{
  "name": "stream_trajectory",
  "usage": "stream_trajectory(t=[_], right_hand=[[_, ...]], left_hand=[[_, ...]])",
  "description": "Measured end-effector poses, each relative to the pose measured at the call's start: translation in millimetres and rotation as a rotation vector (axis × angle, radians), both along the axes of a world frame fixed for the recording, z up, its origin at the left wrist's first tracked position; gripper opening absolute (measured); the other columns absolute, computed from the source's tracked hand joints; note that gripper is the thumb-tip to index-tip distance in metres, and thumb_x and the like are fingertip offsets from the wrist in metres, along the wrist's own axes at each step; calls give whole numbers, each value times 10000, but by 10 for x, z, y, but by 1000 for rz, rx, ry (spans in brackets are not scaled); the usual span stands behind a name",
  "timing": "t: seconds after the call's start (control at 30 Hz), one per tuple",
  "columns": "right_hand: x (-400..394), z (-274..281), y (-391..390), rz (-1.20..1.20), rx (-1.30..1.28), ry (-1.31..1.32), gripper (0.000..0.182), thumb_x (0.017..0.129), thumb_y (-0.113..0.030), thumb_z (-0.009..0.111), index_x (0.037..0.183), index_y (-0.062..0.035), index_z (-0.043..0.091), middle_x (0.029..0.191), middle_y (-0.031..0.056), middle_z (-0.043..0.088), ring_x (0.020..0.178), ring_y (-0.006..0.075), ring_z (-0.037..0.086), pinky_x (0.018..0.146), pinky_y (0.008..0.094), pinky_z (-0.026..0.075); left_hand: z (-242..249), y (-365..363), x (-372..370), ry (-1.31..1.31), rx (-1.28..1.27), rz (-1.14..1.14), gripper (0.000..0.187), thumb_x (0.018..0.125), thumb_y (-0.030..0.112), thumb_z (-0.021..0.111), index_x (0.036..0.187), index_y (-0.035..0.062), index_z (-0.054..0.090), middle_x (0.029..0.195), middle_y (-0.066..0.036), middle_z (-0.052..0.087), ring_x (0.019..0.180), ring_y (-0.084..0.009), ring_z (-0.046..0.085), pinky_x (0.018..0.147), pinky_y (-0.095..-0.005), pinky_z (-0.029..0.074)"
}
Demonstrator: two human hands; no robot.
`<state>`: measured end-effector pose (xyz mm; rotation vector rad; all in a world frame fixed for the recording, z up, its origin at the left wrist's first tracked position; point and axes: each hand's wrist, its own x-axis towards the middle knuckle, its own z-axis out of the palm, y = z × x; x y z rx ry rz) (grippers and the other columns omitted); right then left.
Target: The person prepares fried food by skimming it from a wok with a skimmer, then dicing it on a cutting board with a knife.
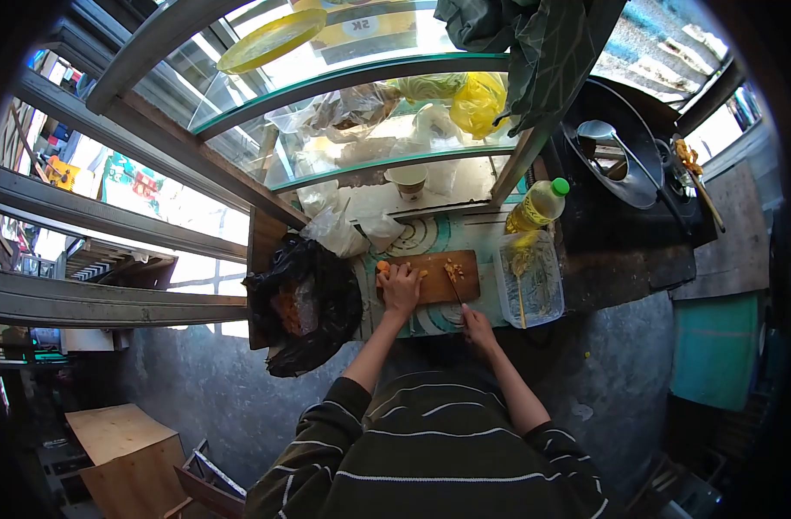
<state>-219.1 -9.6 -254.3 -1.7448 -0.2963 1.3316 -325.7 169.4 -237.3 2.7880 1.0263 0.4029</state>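
Observation:
My left hand (401,290) rests on the left part of a wooden cutting board (437,284), its fingers bent down over orange food pieces (383,267) that look like carrot. My right hand (478,329) is closed round the handle of a knife (457,292), whose blade points up and left over the board. Small chopped orange bits (453,271) lie near the blade tip. Right of the board stands a clear plastic container (534,285) with a yellow-tipped brush-like stick in it. A bottle of yellow oil (535,208) with a green cap stands behind the container.
A black plastic bag (331,298) sits open on the left, with white plastic bags (335,227) behind it. A paper cup (408,180) stands by the glass display case (395,163). On the right, a dark pan (625,173) holds a metal ladle (596,130).

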Motion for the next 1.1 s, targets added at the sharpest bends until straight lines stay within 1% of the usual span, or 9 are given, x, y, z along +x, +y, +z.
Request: stream_trajectory(t=[0.2,0.3,0.37,0.4,0.47,0.57,0.77,0.87,1.1], right_hand=[[-14,-2,31,-8,-20,19,448,871,-478,394,656,-90,453,483,-29,342,382,82,330,362,236,262],[-19,-94,29,36,-39,-194,505,873,-456,383,661,-13,502,496,44,435,445,131,446,438,296,355],[-53,-90,28,85,-59,-288,521,878,-438,363,689,21,518,550,132,504,524,260,521,522,360,389],[-53,-84,18,82,-61,-289,521,878,-438,363,689,21,518,550,132,504,524,260,521,522,360,389],[-63,67,45,155,-76,-477,503,887,-401,334,733,28,546,667,225,553,686,400,543,615,431,402],[-113,105,49,177,-56,-644,503,901,-384,323,745,47,531,652,235,538,692,409,528,637,436,393],[-220,341,55,209,-165,-656,506,909,-371,294,819,51,558,785,286,547,842,443,500,706,478,379],[-192,249,135,216,-139,-645,504,907,-382,281,844,22,575,810,284,548,822,447,506,702,510,385],[-198,303,233,204,-123,-644,535,913,-378,285,791,60,568,789,296,545,842,451,498,702,484,385]], left_hand=[[-30,-111,120,-21,-31,-77,168,703,211,631,850,129,624,843,-31,563,839,-196,492,746,-392,304],[-92,-165,183,-87,-89,-96,155,702,197,628,840,126,628,819,-31,563,825,-204,501,768,-385,313],[-39,-218,224,-146,-80,-96,146,702,178,624,833,113,630,818,-35,560,817,-211,504,765,-377,334],[-10,-239,247,-203,-69,-93,138,701,159,620,826,101,632,817,-38,558,810,-218,508,762,-370,355],[-93,-246,269,-228,-105,-94,141,696,141,617,825,87,631,814,-43,556,807,-222,509,740,-358,378],[-126,-260,289,-256,-130,-102,137,689,103,603,817,63,630,811,-52,553,795,-229,510,698,-343,414],[-126,-312,303,-188,-70,-78,142,676,49,564,801,54,630,809,-57,552,765,-230,508,674,-341,415],[-119,-298,307,-195,-50,-77,142,666,36,559,786,55,632,791,-56,555,758,-229,509,681,-337,405],[-119,-305,303,-212,-13,-65,165,659,33,562,798,65,644,735,-57,561,754,-227,510,691,-338,391]])
